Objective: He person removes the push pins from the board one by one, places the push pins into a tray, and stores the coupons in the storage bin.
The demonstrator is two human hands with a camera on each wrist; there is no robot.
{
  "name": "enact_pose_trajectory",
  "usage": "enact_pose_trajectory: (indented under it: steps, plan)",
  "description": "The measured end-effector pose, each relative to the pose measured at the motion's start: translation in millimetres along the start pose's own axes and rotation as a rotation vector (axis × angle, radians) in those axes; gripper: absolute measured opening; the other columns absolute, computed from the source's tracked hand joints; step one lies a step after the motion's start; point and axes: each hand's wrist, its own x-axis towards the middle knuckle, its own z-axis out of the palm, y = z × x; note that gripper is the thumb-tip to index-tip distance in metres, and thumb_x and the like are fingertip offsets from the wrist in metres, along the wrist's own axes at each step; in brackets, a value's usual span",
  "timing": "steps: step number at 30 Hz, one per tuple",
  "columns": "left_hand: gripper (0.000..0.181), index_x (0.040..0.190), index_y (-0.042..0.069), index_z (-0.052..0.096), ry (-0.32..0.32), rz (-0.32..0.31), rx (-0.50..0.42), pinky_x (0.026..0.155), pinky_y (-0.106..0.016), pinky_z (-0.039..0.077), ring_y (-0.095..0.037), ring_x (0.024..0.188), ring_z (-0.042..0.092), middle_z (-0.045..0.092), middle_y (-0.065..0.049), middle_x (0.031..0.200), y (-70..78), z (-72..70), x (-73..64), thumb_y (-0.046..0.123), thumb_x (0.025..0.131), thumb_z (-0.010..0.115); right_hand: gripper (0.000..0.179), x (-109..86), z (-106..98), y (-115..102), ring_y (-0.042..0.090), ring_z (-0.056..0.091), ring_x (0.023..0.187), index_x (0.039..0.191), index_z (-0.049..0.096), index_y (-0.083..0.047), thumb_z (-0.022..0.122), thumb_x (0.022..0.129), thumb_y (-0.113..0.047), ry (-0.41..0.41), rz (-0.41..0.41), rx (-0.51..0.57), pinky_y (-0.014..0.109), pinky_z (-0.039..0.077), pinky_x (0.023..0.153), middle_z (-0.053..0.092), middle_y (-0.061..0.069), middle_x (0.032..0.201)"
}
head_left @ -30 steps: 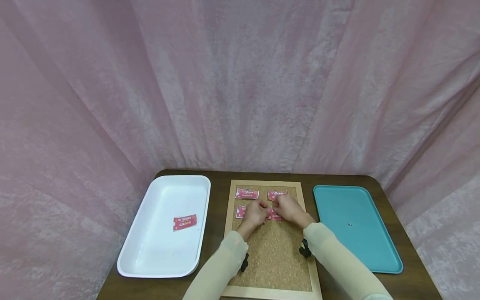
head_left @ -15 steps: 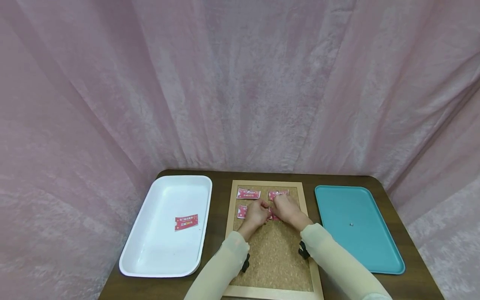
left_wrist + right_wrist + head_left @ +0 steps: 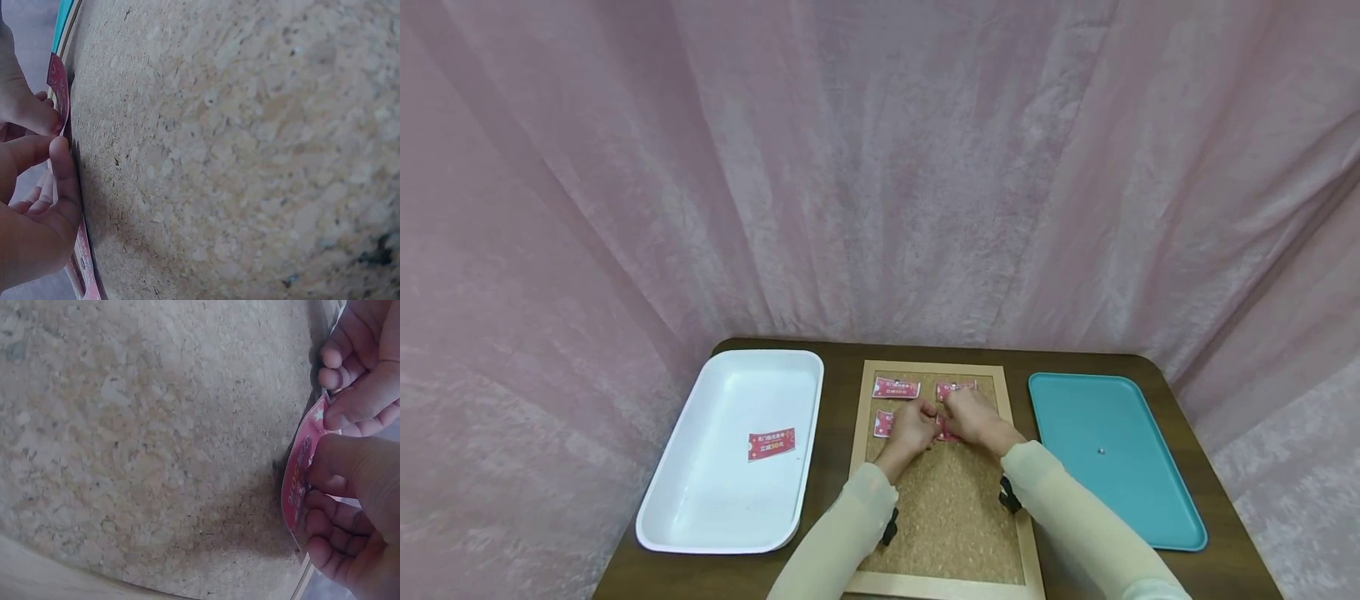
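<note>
On the cork board (image 3: 951,508) a red paper coupon (image 3: 295,478) lies slightly bowed under both hands. My left hand (image 3: 913,427) pinches its left end between thumb and fingers. My right hand (image 3: 972,417) has its thumb and curled fingers pressed at the coupon's middle. A tiny metallic glint shows between them in the right wrist view, like a thumbtack, mostly hidden by the fingers. Two coupons, the upper left coupon (image 3: 896,388) and the upper right coupon (image 3: 953,387), are fixed along the board's top. Another coupon (image 3: 882,424) is partly covered by my left hand.
A white tray (image 3: 700,529) at the left bears one loose coupon (image 3: 771,444). A teal tray (image 3: 1138,500) at the right holds a small silver thumbtack (image 3: 1101,451). Both flank the framed board on a dark wooden table (image 3: 835,392), with a pink curtain (image 3: 880,183) behind.
Since a second ago my right hand has shifted slightly left along the coupon, covering more of it. My left hand keeps its place at the coupon's left end.
</note>
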Motion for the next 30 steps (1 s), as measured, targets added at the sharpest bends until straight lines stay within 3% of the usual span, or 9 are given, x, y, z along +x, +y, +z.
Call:
enact_pose_trajectory:
  steps: [8, 15, 19, 22, 26, 28, 30]
  plan:
    - [0.022, 0.103, -0.005, 0.065, 0.002, -0.018, 0.012, 0.044, -0.02, 0.048, -0.011, 0.049, 0.06, 0.071, -0.007, 0.071, -0.7, -0.5, 1.6, -0.007, 0.083, 0.074, 0.04, 3.4, 2, 2, 0.011, 0.039, 0.054, 0.057, 0.045, -0.019, 0.076, 0.081, -0.014, 0.007, 0.02, 0.026, 0.029, 0.03, 0.049, 0.04, -0.008, 0.057]
    - [0.02, 0.101, -0.004, 0.065, -0.009, -0.039, -0.001, 0.043, -0.021, 0.048, -0.013, 0.049, 0.061, 0.073, -0.013, 0.075, -1.5, 0.6, 3.7, -0.01, 0.084, 0.073, 0.038, 3.5, 3, 5, 0.009, 0.035, 0.052, 0.057, 0.044, -0.019, 0.075, 0.078, -0.011, 0.008, 0.039, 0.092, 0.028, 0.026, 0.048, 0.036, -0.011, 0.054]
    - [0.019, 0.099, -0.002, 0.065, -0.004, -0.043, 0.007, 0.043, -0.021, 0.048, -0.013, 0.049, 0.061, 0.071, -0.009, 0.073, -2.2, 1.4, 4.4, -0.009, 0.084, 0.074, 0.037, 1.7, 2, 7, 0.009, 0.036, 0.052, 0.057, 0.047, -0.018, 0.077, 0.078, -0.014, 0.008, 0.042, 0.119, 0.033, 0.034, 0.051, 0.038, -0.011, 0.055]
    - [0.018, 0.099, -0.001, 0.065, -0.009, -0.045, 0.008, 0.043, -0.021, 0.047, -0.012, 0.049, 0.06, 0.069, -0.006, 0.071, -2.9, 1.5, 4.7, -0.007, 0.085, 0.074, 0.035, -1.2, 1, 7, 0.009, 0.04, 0.055, 0.061, 0.052, -0.016, 0.081, 0.081, -0.018, 0.018, 0.039, 0.131, 0.039, 0.045, 0.064, 0.043, -0.01, 0.057]
    - [0.02, 0.101, -0.002, 0.064, -0.014, -0.043, -0.004, 0.044, -0.022, 0.048, -0.012, 0.049, 0.059, 0.069, -0.006, 0.071, -2.5, 1.2, 4.0, -0.008, 0.085, 0.074, 0.038, -6.6, 0, 5, 0.01, 0.037, 0.053, 0.062, 0.051, -0.014, 0.081, 0.085, -0.016, 0.026, 0.081, 0.175, 0.035, 0.04, 0.058, 0.041, -0.008, 0.057]
    - [0.021, 0.101, -0.003, 0.064, -0.01, -0.043, -0.011, 0.044, -0.022, 0.048, -0.012, 0.049, 0.059, 0.069, -0.007, 0.071, -2.2, 1.1, 3.4, -0.009, 0.084, 0.073, 0.042, -8.2, 0, 3, 0.009, 0.034, 0.052, 0.059, 0.047, -0.016, 0.078, 0.087, -0.014, 0.024, 0.115, 0.186, 0.03, 0.029, 0.048, 0.036, -0.009, 0.056]
    - [0.021, 0.102, -0.003, 0.064, -0.007, -0.04, -0.015, 0.044, -0.022, 0.048, -0.012, 0.048, 0.058, 0.07, -0.008, 0.072, -2.5, 1.6, 2.8, -0.01, 0.084, 0.073, 0.047, -9.0, 0, 1, 0.009, 0.032, 0.05, 0.056, 0.043, -0.017, 0.074, 0.09, -0.013, 0.024, 0.14, 0.166, 0.028, 0.025, 0.046, 0.033, -0.008, 0.053]
